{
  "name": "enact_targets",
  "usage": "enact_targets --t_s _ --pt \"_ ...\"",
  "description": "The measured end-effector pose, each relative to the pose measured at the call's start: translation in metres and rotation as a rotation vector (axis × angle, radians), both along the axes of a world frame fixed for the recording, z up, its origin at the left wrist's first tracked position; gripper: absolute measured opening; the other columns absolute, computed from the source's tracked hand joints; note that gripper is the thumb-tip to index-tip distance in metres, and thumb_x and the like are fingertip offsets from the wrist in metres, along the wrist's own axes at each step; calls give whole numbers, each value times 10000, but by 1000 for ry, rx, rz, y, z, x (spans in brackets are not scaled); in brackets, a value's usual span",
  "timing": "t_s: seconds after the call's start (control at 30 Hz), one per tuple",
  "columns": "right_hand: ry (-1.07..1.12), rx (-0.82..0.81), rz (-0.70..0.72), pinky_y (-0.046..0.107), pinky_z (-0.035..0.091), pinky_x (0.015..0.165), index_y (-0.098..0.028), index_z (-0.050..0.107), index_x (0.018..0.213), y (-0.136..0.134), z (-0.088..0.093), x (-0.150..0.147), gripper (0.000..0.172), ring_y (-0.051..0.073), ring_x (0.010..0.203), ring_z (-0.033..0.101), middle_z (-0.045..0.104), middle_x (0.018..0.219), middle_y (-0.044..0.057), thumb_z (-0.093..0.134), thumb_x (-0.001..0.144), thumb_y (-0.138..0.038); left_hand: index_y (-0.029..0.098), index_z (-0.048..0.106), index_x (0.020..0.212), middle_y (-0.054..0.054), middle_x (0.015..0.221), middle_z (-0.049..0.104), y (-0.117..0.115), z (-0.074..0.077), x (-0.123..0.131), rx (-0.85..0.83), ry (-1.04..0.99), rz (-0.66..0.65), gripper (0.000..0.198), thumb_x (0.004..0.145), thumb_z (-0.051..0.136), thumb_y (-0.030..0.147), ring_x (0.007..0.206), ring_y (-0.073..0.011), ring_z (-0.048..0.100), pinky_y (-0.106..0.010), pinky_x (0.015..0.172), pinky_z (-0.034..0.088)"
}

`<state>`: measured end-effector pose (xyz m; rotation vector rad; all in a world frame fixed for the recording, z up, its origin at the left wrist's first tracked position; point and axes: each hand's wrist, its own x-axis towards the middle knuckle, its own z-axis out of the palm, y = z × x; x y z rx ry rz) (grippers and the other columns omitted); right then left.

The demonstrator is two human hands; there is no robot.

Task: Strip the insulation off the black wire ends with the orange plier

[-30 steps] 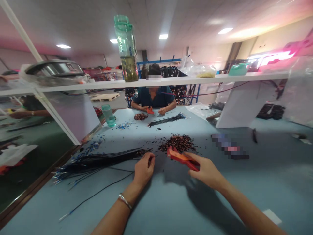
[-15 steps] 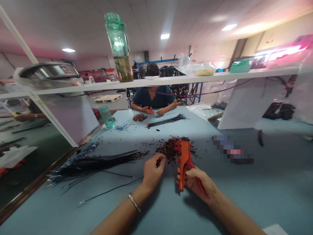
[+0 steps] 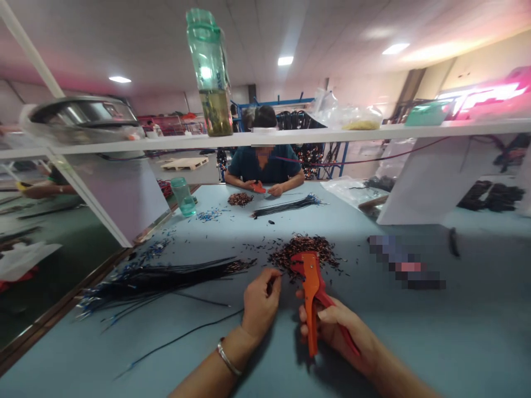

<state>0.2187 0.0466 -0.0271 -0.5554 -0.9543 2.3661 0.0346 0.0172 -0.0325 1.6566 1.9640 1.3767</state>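
Note:
My right hand (image 3: 344, 331) is wrapped around a wire stripper (image 3: 313, 301) with an orange body and red handle. Its handles stand apart, and its red jaws point left over the near edge of a heap of short dark cut pieces (image 3: 305, 246). My left hand (image 3: 262, 301) is closed in a pinch just left of the stripper. From it a thin black wire (image 3: 182, 335) trails down to the left, ending in a small bluish tip; the end between my fingers is hidden. Farther left lies a bundle of black wires (image 3: 166, 279) with blue-tipped ends.
Small blue bits (image 3: 151, 251) are scattered at the left. Opposite, a co-worker (image 3: 265, 166) holds a red tool beside another wire bundle (image 3: 286, 205). A white shelf (image 3: 265, 138) spans the table, carrying a green bottle (image 3: 211, 77). A blurred-out object (image 3: 406, 262) lies right.
The stripper has come slightly lower and nearer to me. My left hand has barely moved, while the wire's far end has shifted down and left. The whole view has tilted a little.

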Motion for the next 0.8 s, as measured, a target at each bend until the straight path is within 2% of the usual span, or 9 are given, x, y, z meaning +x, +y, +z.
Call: enact_targets --t_s 0.17,0.53,0.8 --pt "-27 8 -6 362 516 704 -186 627 1062 -2 -2 -2 391 198 714 674 690 847 41 665 678 -246 215 669 890 4 701 659 -4 0 4 -19 22 -17 223 895 461 294 603 -133 555 -230 591 401" --pt "-26 -14 3 331 524 632 -185 613 1045 -5 -4 -3 376 189 686 678 687 832 25 662 676 -235 203 643 836 24 636 600 -3 0 1 -30 58 53 218 899 457 298 553 -118 519 -224 564 361" --pt "-13 -32 25 349 535 675 -172 617 1046 -10 1 -3 366 201 704 691 701 838 35 665 689 -235 203 657 848 26 610 601 -3 1 -1 -19 73 89 218 897 470 305 530 -118 508 -230 552 354"
